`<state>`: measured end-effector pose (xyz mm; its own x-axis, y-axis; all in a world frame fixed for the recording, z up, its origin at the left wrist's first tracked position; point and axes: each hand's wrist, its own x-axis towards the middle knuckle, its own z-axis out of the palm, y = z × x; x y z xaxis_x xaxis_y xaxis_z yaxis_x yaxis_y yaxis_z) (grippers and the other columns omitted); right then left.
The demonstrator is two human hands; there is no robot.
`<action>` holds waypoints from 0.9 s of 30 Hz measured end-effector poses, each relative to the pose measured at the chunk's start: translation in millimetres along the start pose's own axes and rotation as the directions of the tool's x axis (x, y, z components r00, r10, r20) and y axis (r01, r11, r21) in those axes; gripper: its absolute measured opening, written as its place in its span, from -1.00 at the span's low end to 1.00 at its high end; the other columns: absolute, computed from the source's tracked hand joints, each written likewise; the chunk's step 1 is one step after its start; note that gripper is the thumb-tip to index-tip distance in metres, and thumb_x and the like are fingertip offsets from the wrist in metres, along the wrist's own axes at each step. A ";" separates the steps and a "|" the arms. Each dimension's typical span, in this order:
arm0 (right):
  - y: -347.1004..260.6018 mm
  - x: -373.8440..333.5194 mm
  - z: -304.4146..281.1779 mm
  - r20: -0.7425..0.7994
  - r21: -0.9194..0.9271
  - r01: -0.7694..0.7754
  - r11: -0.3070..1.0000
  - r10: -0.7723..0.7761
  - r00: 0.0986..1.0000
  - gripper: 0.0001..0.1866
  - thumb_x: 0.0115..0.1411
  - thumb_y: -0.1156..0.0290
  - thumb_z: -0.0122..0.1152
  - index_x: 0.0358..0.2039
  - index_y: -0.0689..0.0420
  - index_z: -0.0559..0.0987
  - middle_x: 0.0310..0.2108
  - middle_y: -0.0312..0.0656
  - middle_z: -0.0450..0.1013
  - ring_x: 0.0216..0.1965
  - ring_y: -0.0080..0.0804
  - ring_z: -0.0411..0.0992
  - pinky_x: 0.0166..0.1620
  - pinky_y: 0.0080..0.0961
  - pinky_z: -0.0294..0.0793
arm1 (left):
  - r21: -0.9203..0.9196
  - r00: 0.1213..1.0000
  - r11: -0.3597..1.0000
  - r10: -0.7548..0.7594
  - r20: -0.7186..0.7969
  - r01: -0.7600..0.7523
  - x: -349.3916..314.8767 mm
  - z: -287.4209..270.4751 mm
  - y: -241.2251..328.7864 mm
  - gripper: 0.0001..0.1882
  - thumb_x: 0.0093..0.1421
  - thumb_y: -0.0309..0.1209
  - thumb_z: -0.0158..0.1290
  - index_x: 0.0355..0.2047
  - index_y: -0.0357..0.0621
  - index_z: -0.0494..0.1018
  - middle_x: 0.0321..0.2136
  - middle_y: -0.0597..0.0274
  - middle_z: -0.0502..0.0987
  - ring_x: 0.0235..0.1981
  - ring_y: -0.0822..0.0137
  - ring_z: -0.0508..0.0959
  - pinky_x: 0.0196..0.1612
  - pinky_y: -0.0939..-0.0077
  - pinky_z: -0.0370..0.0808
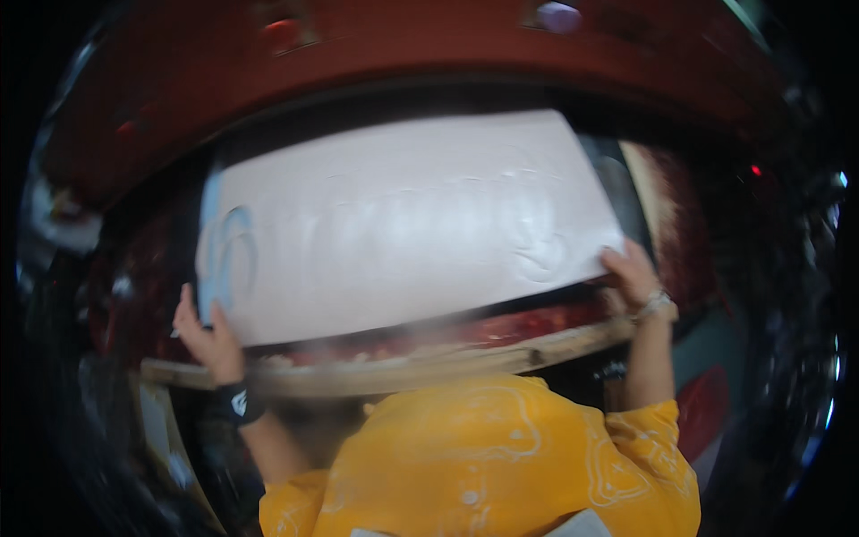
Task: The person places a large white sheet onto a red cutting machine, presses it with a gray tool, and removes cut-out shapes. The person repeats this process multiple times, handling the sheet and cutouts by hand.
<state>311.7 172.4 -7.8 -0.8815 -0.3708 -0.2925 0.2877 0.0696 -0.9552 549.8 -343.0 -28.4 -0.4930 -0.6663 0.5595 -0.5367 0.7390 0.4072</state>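
Note:
A large, pale, glossy sheet (385, 242) with creases and wavy marks lies spread in front of me, tilted a little up toward the right. Along its left side runs a light blue band (212, 251) with a curved mark beside it. My right hand (632, 276) pinches the near right corner, thumb over the top, some fingers hidden. At the near left corner, my left hand (211, 345) has its fingers and thumb apart, the thumb close to the sheet's edge. Whether it touches the sheet I cannot tell. Motion blurs the view somewhat.
A dark surface (617, 183) shows around the sheet's edges. Nearest me runs a wooden rail (420, 371), with a reddish strip (501, 329) behind it. Beyond stands a dark red panel (403, 54) carrying a red round part (281, 34) and a purple one (558, 16).

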 end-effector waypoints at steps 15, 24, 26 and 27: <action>47.8 -15.1 59.7 -0.113 0.734 0.072 0.675 0.017 0.993 -0.82 0.29 0.41 -0.04 -0.18 0.22 0.43 -0.24 -0.15 0.45 -0.19 -0.35 0.45 -0.05 -0.35 0.43 | -0.819 0.360 0.534 0.821 0.444 -0.208 -79.6 100.5 335.6 -0.37 -0.06 -0.29 0.27 0.03 -0.22 0.39 -0.40 0.07 0.40 -0.38 0.18 0.43 -0.23 0.44 0.40; 49.0 -20.1 59.3 -0.130 0.646 0.037 0.763 0.062 0.990 -0.77 0.29 0.42 -0.08 -0.11 0.27 0.39 -0.15 -0.09 0.44 -0.15 -0.31 0.47 -0.02 -0.31 0.48 | -0.782 0.785 -0.083 0.026 0.618 0.618 2.1 88.5 251.8 -0.71 0.26 -0.47 -0.10 -0.02 -0.21 0.41 -0.31 0.19 0.53 -0.41 0.46 0.52 -0.38 0.59 0.49; 47.1 -25.7 63.5 -0.032 0.694 -0.019 0.719 0.058 0.998 -0.73 0.32 0.44 -0.16 -0.06 0.32 0.37 -0.13 -0.06 0.47 -0.11 -0.27 0.48 0.03 -0.27 0.47 | -0.910 0.912 0.126 0.068 0.404 0.394 5.3 76.0 235.1 -0.73 0.27 -0.51 -0.12 -0.04 -0.19 0.41 -0.29 0.20 0.52 -0.40 0.46 0.53 -0.35 0.55 0.52; 46.9 -30.5 69.5 0.046 0.670 -0.159 0.725 0.172 0.984 -0.73 0.32 0.44 -0.17 -0.07 0.33 0.37 -0.05 0.01 0.42 -0.06 -0.23 0.46 0.08 -0.21 0.44 | -0.929 0.952 0.242 0.051 0.302 0.281 2.1 70.9 230.5 -0.74 0.27 -0.53 -0.14 -0.05 -0.18 0.41 -0.28 0.21 0.51 -0.40 0.46 0.53 -0.34 0.53 0.53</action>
<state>378.1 122.6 -40.5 -0.8004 -0.3959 -0.4501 0.5993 -0.5111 -0.6161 376.4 -181.1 15.4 -0.7031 -0.6269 0.3357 0.3677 0.0835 0.9262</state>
